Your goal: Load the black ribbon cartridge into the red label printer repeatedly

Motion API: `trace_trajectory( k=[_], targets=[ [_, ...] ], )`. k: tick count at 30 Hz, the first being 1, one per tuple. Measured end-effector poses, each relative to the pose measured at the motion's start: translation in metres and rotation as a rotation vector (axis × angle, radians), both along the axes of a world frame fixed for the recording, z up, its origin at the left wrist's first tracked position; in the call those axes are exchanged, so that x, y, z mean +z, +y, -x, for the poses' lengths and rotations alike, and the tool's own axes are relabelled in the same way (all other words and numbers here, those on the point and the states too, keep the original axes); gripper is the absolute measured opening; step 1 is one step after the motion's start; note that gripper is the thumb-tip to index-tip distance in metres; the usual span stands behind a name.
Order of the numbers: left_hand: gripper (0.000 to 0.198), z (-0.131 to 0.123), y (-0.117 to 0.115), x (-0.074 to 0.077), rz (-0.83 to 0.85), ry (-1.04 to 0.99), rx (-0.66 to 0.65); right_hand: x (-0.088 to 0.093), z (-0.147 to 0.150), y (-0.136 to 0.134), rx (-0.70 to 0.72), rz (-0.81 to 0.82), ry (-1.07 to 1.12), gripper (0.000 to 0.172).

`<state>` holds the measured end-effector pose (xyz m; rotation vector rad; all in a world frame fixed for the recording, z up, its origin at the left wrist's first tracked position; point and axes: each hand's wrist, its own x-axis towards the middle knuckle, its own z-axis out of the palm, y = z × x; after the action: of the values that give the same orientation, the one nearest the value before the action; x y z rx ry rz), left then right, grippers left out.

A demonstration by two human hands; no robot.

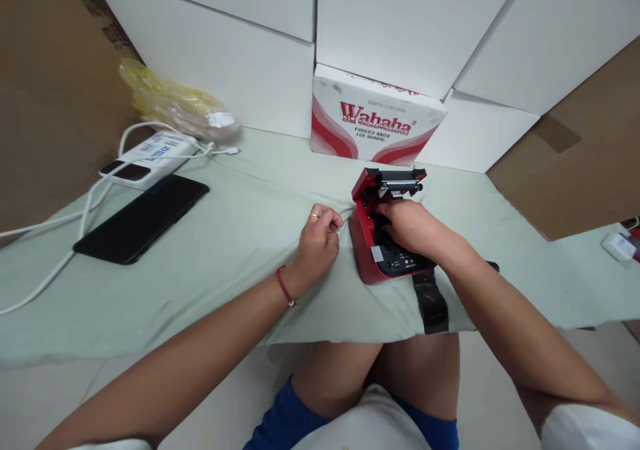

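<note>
Red plastic forms the body of a small machine (365, 253) standing on the pale green cloth (240, 237), directly under the right hand (407, 227), whose fingers dip into its open top. Those fingertips are hidden inside, so whether they grip anything or stand apart cannot be told. The left hand (319, 240) is near the machine's left wall but apart from it, its fingers curled narrowly inward; whether something sits within them is unclear. The lid (361, 182) is tilted up at the far end, so the opening faces the person, with a dark roller (400, 188) running left to right along the lid. The left wall runs away from the person, its far end leaning slightly left; the hand covers much of the right side, so which axis is longer cannot be judged. A black strip (431, 303) lies just in front, reaching the cloth's near edge.
</note>
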<state>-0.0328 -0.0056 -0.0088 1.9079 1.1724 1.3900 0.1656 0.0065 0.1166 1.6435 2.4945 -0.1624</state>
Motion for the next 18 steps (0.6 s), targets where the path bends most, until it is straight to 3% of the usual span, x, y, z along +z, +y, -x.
trace_trajectory(
  k=[3, 7, 11, 15, 18],
  targets=[
    [0.037, 0.000, 0.000, 0.000, 0.003, 0.001, -0.010, 0.003, -0.017, -0.020, 0.044, -0.038, 0.149, 0.035],
    [0.037, -0.001, 0.001, 0.000, 0.016, -0.015, -0.019, 0.001, -0.038, -0.077, 0.145, -0.194, 0.423, 0.027],
    [0.036, -0.001, 0.003, -0.001, 0.001, -0.019, -0.011, -0.020, -0.046, -0.130, 0.169, -0.389, 0.403, 0.043],
    [0.036, 0.002, 0.001, 0.002, -0.022, -0.007, 0.015, -0.042, -0.047, -0.150, 0.178, -0.492, 0.354, 0.061],
    [0.033, 0.005, -0.003, 0.016, -0.082, -0.003, 0.060, -0.049, -0.049, -0.151, 0.172, -0.537, 0.376, 0.066]
  ],
)
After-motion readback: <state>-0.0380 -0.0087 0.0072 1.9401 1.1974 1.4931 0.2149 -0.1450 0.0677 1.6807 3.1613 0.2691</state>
